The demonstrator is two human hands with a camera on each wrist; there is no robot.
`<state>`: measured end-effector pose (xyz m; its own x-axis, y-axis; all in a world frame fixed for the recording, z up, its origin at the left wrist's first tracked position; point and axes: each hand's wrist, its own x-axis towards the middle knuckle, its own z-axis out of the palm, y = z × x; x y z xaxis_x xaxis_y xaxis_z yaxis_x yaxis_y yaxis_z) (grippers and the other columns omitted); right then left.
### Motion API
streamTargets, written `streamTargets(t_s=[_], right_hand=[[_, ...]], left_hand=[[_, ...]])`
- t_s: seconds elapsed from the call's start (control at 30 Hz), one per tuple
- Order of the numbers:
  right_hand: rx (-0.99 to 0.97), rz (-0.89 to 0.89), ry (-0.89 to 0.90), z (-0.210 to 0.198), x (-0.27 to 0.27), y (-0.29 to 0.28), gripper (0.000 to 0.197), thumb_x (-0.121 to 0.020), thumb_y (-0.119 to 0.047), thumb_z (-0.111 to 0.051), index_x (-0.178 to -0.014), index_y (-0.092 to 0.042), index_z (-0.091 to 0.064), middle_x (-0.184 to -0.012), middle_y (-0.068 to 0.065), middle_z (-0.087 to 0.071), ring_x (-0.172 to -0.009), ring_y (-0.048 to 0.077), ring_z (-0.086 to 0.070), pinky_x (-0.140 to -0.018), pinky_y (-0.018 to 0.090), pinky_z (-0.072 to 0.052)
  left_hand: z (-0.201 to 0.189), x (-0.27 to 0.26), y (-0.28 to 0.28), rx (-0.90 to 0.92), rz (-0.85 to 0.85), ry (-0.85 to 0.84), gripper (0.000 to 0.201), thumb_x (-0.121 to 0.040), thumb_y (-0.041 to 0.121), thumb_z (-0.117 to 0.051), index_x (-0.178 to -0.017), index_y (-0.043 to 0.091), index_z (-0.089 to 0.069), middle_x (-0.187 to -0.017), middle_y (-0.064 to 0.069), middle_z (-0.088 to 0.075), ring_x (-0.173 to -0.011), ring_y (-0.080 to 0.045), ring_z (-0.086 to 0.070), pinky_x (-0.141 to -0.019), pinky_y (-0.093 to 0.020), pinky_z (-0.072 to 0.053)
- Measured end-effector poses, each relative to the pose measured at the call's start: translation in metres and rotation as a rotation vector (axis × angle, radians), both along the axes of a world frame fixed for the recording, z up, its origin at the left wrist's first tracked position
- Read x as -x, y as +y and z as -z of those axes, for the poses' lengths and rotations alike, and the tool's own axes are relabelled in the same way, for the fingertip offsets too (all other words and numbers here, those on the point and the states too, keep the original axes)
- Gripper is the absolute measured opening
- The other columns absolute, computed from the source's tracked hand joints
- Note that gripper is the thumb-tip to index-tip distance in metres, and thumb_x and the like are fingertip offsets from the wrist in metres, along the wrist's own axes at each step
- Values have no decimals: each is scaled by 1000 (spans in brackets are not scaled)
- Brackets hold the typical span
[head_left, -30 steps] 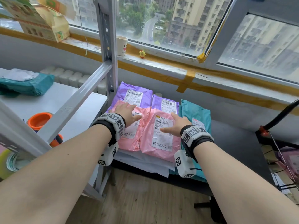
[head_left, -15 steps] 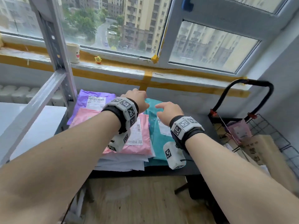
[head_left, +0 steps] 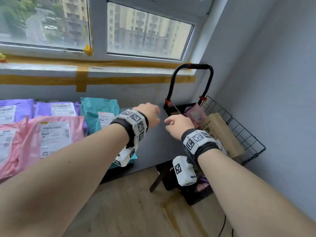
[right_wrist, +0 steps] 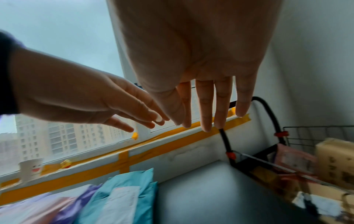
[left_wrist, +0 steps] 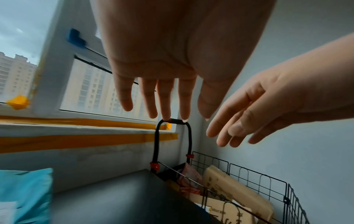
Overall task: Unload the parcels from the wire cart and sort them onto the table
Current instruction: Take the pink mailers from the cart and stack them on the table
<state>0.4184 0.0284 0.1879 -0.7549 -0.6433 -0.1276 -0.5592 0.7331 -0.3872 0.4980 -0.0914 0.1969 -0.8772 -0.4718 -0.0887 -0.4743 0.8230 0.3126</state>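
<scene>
Window light falls on a dark counter [head_left: 150, 147]. Both grips hang wide and empty, left hand [head_left: 148, 113] and right hand [head_left: 179, 124] at frame centre. Right of them, the black wire cart [head_left: 246, 134] holds a stiff tan cardboard parcel [head_left: 220, 132], best taken by its long edges, and a limp pink poly mailer [head_left: 196, 114]. Bare counter lies between the cart and the teal mailer [head_left: 95, 112].

Both bare forearms reach forward side by side, each wrist strapped with a marker-covered band. The left hand [head_left: 148, 114] and right hand [head_left: 179, 125] hang palm-down, close together but apart, fingers straight and loosely spread, holding nothing.
</scene>
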Motion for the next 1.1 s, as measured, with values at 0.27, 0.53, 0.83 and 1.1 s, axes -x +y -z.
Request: streamTargets(t_s=[0.27, 0.53, 0.83, 1.1], right_hand=[[20, 80, -6, 4, 136, 149, 28, -90, -14, -51, -105, -27, -71, -115, -5, -65, -99, 19, -62, -78, 22, -50], [-34, 187, -105, 37, 249, 259, 25, -92, -14, -52, -106, -20, -72, -120, -1, -66, -110, 22, -58, -84, 20, -40], [-5, 210, -238, 84, 342, 274, 24, -91, -14, -56, -109, -17, -72, -125, -1, -64, -113, 17, -57, -82, 15, -36], [-172, 215, -336, 121, 467, 257, 22, -88, -10, -57, -103, -17, -72, -106, 2, -70, -95, 19, -64, -92, 33, -51]], left_hand=[[10, 147, 138, 2, 155, -13, 34, -92, 31, -51, -125, 25, -55, -127, -3, -54, -116, -25, -54, -95, -37, -46], [49, 254, 215, -74, 178, -105, 36, -93, 26, -51, -128, 16, -55, -133, -7, -53, -122, -26, -50, -101, -35, -42], [105, 358, 221, -158, 145, -185, 35, -91, 29, -54, -124, 21, -57, -129, -4, -56, -117, -24, -53, -97, -33, -44], [150, 473, 206, -356, 25, -201, 27, -92, 25, -53, -118, 20, -60, -119, -4, -61, -105, -25, -60, -84, -30, -48]])
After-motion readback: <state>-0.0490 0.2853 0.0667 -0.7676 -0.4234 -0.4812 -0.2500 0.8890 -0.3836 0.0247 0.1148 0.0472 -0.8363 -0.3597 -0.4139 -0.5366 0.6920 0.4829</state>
